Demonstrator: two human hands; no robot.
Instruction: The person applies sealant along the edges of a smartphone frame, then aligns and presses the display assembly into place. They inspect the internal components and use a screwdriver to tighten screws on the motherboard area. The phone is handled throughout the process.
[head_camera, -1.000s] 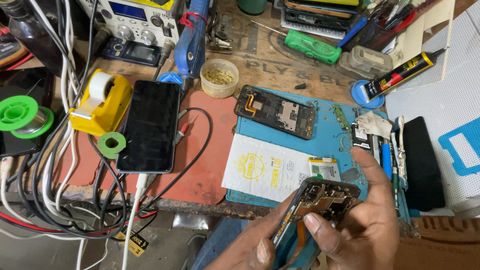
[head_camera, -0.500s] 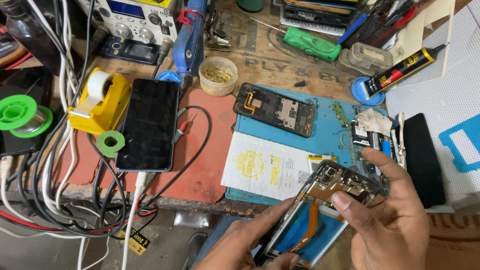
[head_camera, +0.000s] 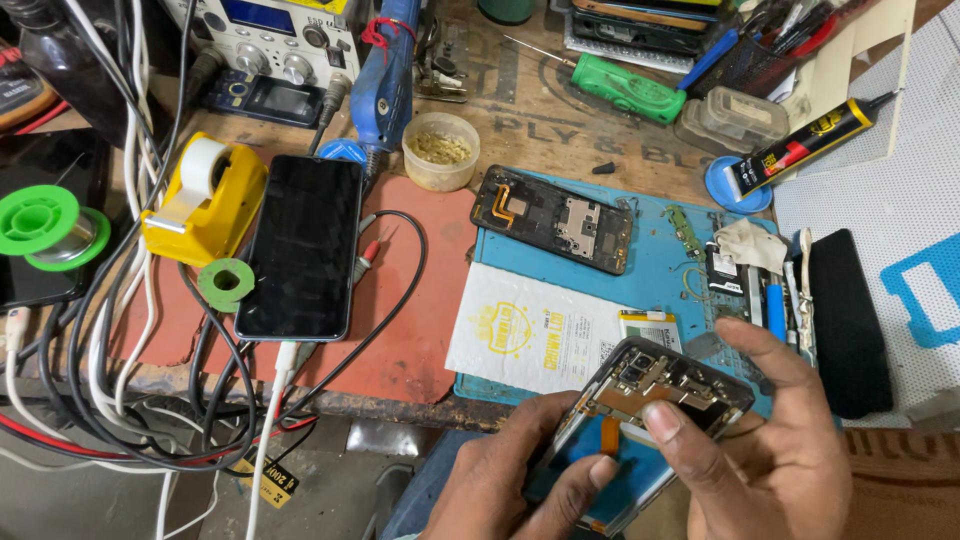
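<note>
Tabletop (head_camera: 560, 130): worn wood, crowded with repair gear. A red mat (head_camera: 420, 330) lies left of centre and a blue work mat (head_camera: 650, 260) right of it.

Black smartphone (head_camera: 303, 247) lies face up on the red mat, screen dark, a white cable plugged in at its near end. Just left of it stands a yellow tape dispenser (head_camera: 205, 200).

White printed sheet (head_camera: 535, 332) rests on the near part of the blue work mat. Beyond it, a second opened phone (head_camera: 553, 218) lies back-off with its boards showing.

Opened phone (head_camera: 655, 395), the piece in hand, is held above the near tabletop edge, tilted, its circuit side up and an orange flex strip visible below the board.

Left hand (head_camera: 510, 480) cups the opened phone from beneath, fingers closed on its lower edge. Right hand (head_camera: 770, 450) grips the upper end, thumb pressed on the board, fingers curled round the far side.

Small things: green screwdriver (head_camera: 625, 90) and black-and-yellow glue tube (head_camera: 805, 145) at the back, a small cup of brass-coloured bits (head_camera: 440, 150).

Judgement: the step looks like inspection or working at the board of the open handset, mid-disassembly. A next move would call for a steady left-hand hold and light thumb pressure, sparing the flex strip.
</note>
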